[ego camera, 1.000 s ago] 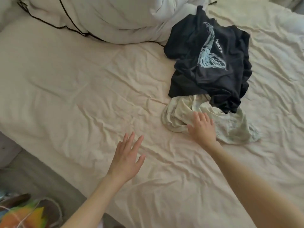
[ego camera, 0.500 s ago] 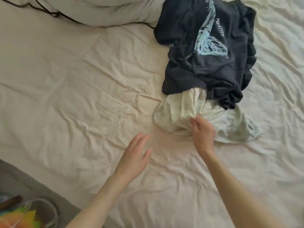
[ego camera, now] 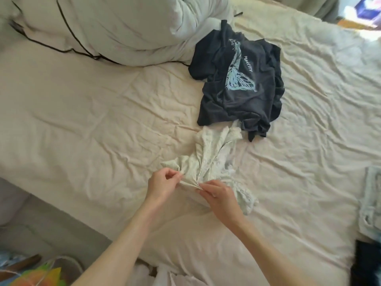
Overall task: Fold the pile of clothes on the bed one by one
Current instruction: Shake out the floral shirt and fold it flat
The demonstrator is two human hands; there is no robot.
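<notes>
The left hand (ego camera: 162, 182) pinches a bunched edge of the pale garment (ego camera: 208, 162) between thumb and curled fingertips. The right hand (ego camera: 219, 196), just beside it, pinches the same gathered edge, its fingers curled round the cloth. The two hands lie close together with a short ridge of fabric drawn between them.

From that pinch the pale garment fans out far and to the right in crumpled folds across the bed (ego camera: 103, 131); one lacy end trails near and right of the right hand, and its far end reaches up to touch the dark shirt (ego camera: 237, 83). The dark shirt lies crumpled farther back and to the right, with a pale blue print and lettering on its upper face. Its far left corner lies against the white duvet (ego camera: 123, 27), which is heaped at the far left and edged with dark piping.

At the right edge lie a pale folded cloth (ego camera: 371, 203) and, nearer, a dark cloth (ego camera: 367, 263), well apart from the hands.
</notes>
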